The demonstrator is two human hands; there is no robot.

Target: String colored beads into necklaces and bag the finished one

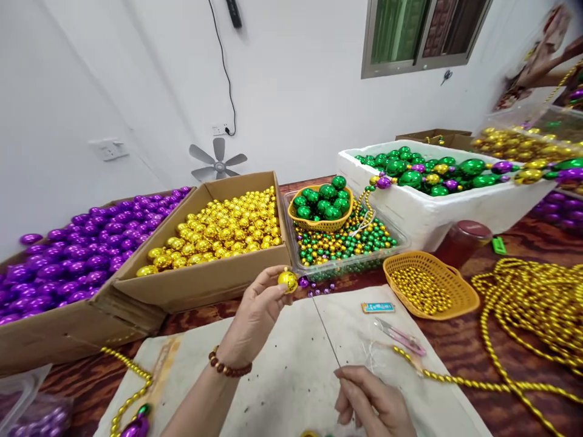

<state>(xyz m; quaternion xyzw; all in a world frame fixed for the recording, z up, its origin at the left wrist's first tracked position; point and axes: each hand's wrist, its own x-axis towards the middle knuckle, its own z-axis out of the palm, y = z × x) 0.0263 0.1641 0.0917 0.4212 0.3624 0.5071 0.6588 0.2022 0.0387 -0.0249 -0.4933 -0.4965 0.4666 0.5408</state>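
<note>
My left hand, with a beaded bracelet at the wrist, pinches a shiny gold ball bead between thumb and fingers. My right hand, lower in the view, is closed on the end of a long thin needle. The needle slants up and left, its far end close to a purple bead and apart from the gold ball. Several small purple beads lie beyond it. Under both hands is a pale cloth. Part of another bead shows at the bottom edge.
Cardboard boxes hold purple balls and gold balls. Behind the hands stands a see-through tray of small beads. To the right are an orange basket, pink-handled snips, gold bead strands and a white foam box.
</note>
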